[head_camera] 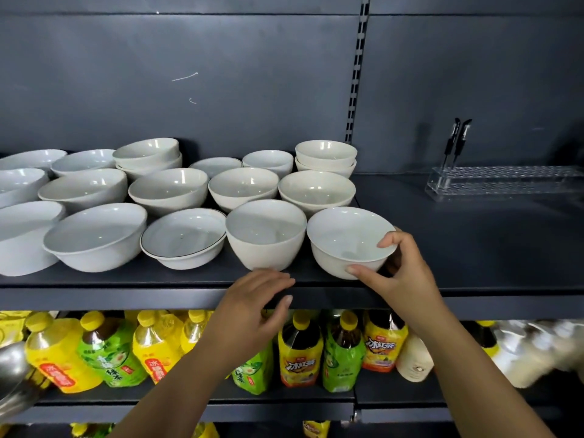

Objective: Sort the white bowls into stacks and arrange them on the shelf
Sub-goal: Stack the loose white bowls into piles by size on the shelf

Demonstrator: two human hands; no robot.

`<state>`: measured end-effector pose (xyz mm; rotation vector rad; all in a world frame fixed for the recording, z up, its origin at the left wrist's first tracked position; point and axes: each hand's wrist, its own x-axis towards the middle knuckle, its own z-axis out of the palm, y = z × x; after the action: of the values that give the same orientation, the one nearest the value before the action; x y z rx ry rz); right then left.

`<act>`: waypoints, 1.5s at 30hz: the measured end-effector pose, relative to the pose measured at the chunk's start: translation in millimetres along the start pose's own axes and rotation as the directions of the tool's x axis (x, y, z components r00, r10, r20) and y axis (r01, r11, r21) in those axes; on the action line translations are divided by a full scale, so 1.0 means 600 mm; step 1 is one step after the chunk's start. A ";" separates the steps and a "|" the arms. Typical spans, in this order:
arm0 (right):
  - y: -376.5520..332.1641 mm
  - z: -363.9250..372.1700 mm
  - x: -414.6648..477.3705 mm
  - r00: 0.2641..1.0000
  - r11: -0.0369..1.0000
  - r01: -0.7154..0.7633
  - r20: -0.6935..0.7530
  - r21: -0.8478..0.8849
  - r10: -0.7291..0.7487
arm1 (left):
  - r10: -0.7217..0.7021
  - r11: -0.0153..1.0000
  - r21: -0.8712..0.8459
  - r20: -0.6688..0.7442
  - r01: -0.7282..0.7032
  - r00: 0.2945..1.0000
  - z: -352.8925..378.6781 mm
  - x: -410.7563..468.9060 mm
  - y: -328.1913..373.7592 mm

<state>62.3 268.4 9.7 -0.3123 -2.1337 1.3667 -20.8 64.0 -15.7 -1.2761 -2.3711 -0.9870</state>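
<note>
Several white bowls of differing sizes crowd the left and middle of a dark shelf [474, 248]. My right hand [401, 273] grips the front-right bowl [344, 238], thumb under its side and a finger over its rim. Just left of it stands a deep bowl [265, 235]. My left hand [256, 298] hovers at the shelf's front edge below that deep bowl, fingers loosely extended and holding nothing. Further left sit a black-rimmed bowl [183, 237] and a wide bowl [94, 235]. Two-bowl stacks stand at the back [325, 156] and back left [147, 153].
A clear acrylic pen holder [493, 184] with two black pens [455, 137] stands at the back right of the shelf. The shelf below holds yellow and green tea bottles [300, 352]. A steel object [12, 374] shows at the lower left.
</note>
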 end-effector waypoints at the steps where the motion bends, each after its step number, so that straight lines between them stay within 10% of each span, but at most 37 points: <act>1: 0.001 0.000 0.001 1.000 1.000 0.015 -0.026 0.016 -0.015 | 0.004 1.000 -0.027 -0.004 -0.004 1.000 -0.003 0.001 -0.001; 14: -0.052 -0.026 -0.018 0.996 0.920 0.078 -0.074 0.384 -0.053 | -0.167 0.885 -0.444 -0.021 0.141 0.986 -0.051 0.015 0.052; 25: -0.138 0.025 0.009 0.944 0.810 0.046 0.240 0.585 -0.227 | -0.326 0.658 -0.733 -0.074 0.170 0.942 -0.131 0.022 0.097; 39: -0.239 0.218 0.056 0.813 0.799 -0.227 0.560 0.557 -0.160 | -0.590 0.644 -0.690 -0.173 0.331 0.789 -0.274 -0.029 -0.011; 45: -0.288 0.302 0.108 0.765 0.854 -0.100 0.588 0.511 -0.262 | -0.496 0.739 -0.578 -0.118 0.347 0.860 -0.359 -0.017 -0.118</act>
<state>-76.6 86.5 129.9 0.5562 -2.1020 2.1450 -89.1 -115.1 105.4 -0.6545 -2.2851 -1.9494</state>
